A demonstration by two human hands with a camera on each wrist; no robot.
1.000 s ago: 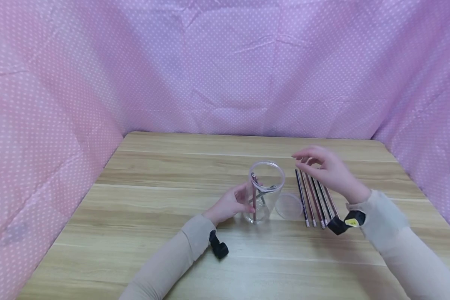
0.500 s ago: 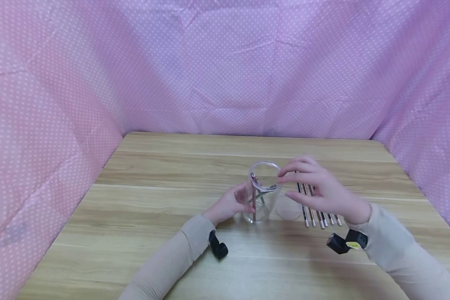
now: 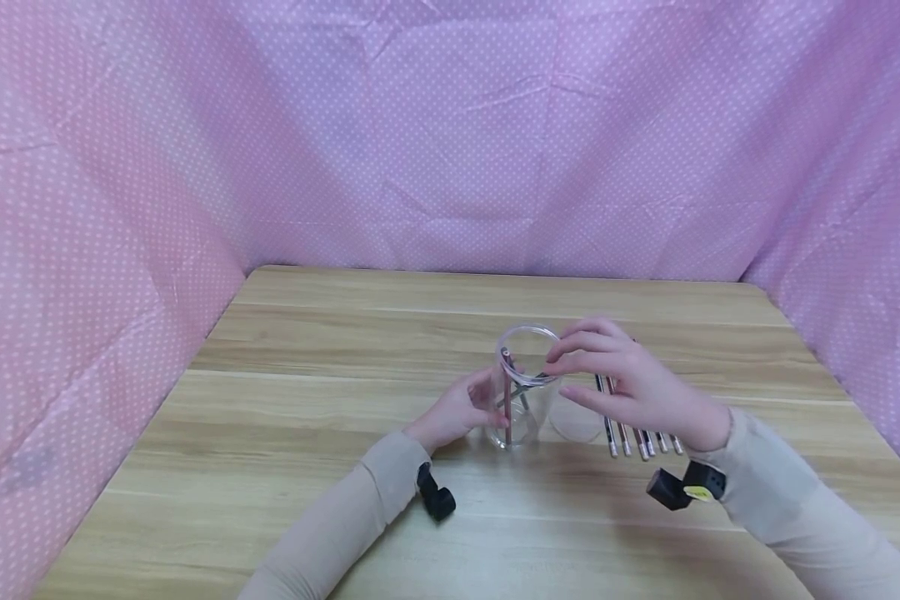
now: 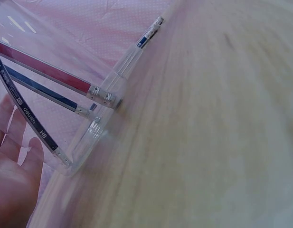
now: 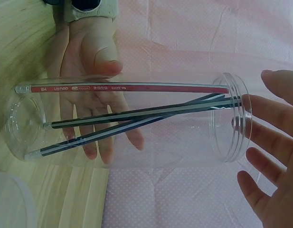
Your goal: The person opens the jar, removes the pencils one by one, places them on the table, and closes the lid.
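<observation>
My left hand (image 3: 456, 413) grips the side of a clear plastic jar (image 3: 542, 414), which stands upright on the table. Inside lean a red pencil (image 5: 137, 88) and two dark pencils (image 5: 113, 116) that cross each other, eraser ends down. My right hand (image 3: 624, 372) is at the jar's mouth with fingers spread and loosely bent. In the right wrist view, one fingertip (image 5: 237, 123) reaches the rim by a dark pencil's upper end; whether it touches the pencil I cannot tell. The right thumb (image 5: 279, 80) stands apart from the jar.
A round clear lid (image 3: 574, 419) lies on the wooden table (image 3: 345, 333) just right of the jar. Several pencils (image 3: 625, 439) lie side by side beyond it, partly hidden under my right hand. Pink dotted cloth (image 3: 450, 150) hangs behind and at both sides.
My right hand has moved left and down from above the row of pencils to the jar's mouth. The left hand and jar have stayed in place.
</observation>
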